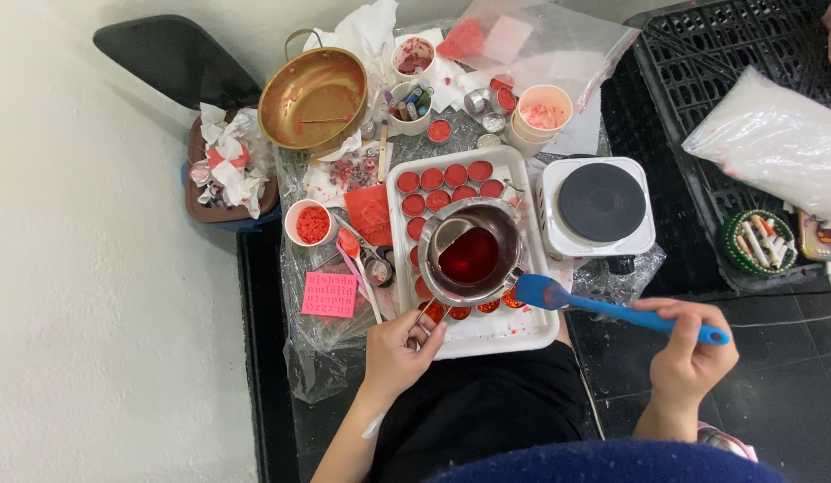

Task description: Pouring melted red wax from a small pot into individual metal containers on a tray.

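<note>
at frame centre, left hand grips the handle of a steel pouring pot of red liquid, held over a white tray of round red-filled tins; right hand clasps a blue silicone spatula. flanking: white hotplate, brass pan upper left, crumpled plastic sheeting.

Small steel melting pot, round and shiny, part-filled with clear red liquid, held level above white tray by its handle. Blue silicone spatula, long-handled, lying nearly flat, blade touching pot's right rim, handle reaching right beyond tray's edge.
</note>
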